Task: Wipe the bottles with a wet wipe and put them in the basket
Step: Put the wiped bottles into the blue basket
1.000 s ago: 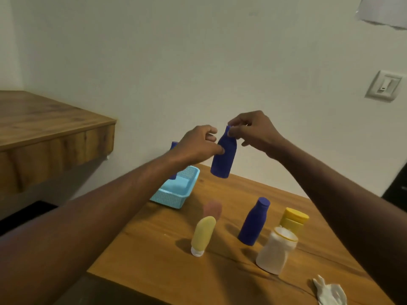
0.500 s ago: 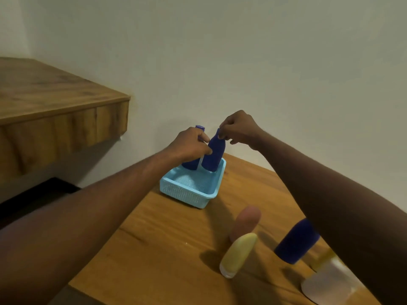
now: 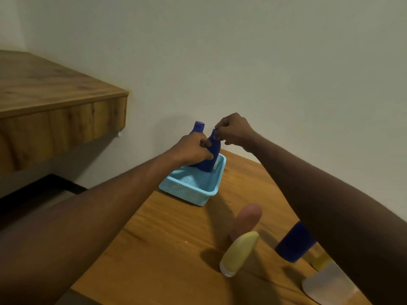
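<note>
The blue bottle (image 3: pixel 214 148) is down from the air and now sits in the basket (image 3: pixel 189 191), below my right hand (image 3: pixel 233 130), which pinches its top. My left hand (image 3: pixel 193 148) grips its side. I think I can let go.

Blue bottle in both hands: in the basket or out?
In. The dark blue plastic bottle has its base below the rim of the light blue perforated basket; left hand and right hand grip it.
</note>
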`<control>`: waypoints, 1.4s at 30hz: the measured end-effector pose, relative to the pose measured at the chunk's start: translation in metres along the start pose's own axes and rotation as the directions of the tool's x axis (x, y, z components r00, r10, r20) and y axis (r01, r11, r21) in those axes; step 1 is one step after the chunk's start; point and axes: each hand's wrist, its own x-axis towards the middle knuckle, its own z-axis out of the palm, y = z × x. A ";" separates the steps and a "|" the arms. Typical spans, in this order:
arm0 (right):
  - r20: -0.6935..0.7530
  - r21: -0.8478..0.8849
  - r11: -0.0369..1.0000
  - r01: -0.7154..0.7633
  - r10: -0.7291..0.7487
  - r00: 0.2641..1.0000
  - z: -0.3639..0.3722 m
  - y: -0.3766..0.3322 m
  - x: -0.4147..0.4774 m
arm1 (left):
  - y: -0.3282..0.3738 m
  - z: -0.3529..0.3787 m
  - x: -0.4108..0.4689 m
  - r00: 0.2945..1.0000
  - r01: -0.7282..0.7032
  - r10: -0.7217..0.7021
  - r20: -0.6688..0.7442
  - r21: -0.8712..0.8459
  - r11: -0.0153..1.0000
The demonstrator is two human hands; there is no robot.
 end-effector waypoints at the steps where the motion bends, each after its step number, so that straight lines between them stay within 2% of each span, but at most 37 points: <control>1: 0.002 -0.008 1.000 -0.002 0.002 1.000 0.000 0.000 -0.001 | 0.002 -0.001 -0.001 1.000 -0.002 0.002 -0.003 0.004 1.000; 7: -0.028 -0.134 0.990 0.034 -0.038 0.999 -0.020 -0.010 -0.020 | 0.027 -0.011 -0.013 0.999 -0.033 0.034 -0.020 0.015 0.999; 14: -0.071 -0.073 0.995 0.061 -0.066 0.995 -0.096 -0.012 -0.093 | 0.103 -0.002 -0.060 0.983 -0.184 0.184 0.001 -0.026 0.983; 19: 0.064 -0.133 0.991 -0.014 0.023 0.998 -0.143 0.009 -0.163 | 0.151 0.032 -0.102 0.962 -0.256 0.252 0.105 0.025 0.966; 23: 0.269 -0.256 0.962 -0.096 0.166 0.949 -0.154 0.027 -0.212 | 0.166 0.066 -0.127 0.950 -0.234 0.200 0.241 0.121 0.965; 26: 0.333 -0.351 0.935 -0.061 0.185 0.925 -0.148 0.042 -0.237 | 0.167 0.089 -0.140 0.942 -0.233 0.170 0.290 0.199 0.952; 30: 0.269 -0.419 0.907 0.038 0.084 0.960 -0.128 0.061 -0.248 | 0.160 0.108 -0.147 0.944 -0.222 0.139 0.298 0.266 0.938; 34: 0.223 -0.418 0.906 0.065 0.033 0.974 -0.124 0.062 -0.244 | 0.155 0.109 -0.146 0.948 -0.226 0.154 0.278 0.248 0.942; 38: 0.183 -0.383 0.920 0.077 -0.006 0.983 -0.141 0.043 -0.229 | 0.155 0.089 -0.138 0.955 -0.239 0.200 0.220 0.172 0.956; 42: 0.108 -0.312 0.944 0.106 -0.075 0.991 -0.155 0.009 -0.198 | 0.143 0.057 -0.123 0.970 -0.228 0.221 0.099 0.066 0.972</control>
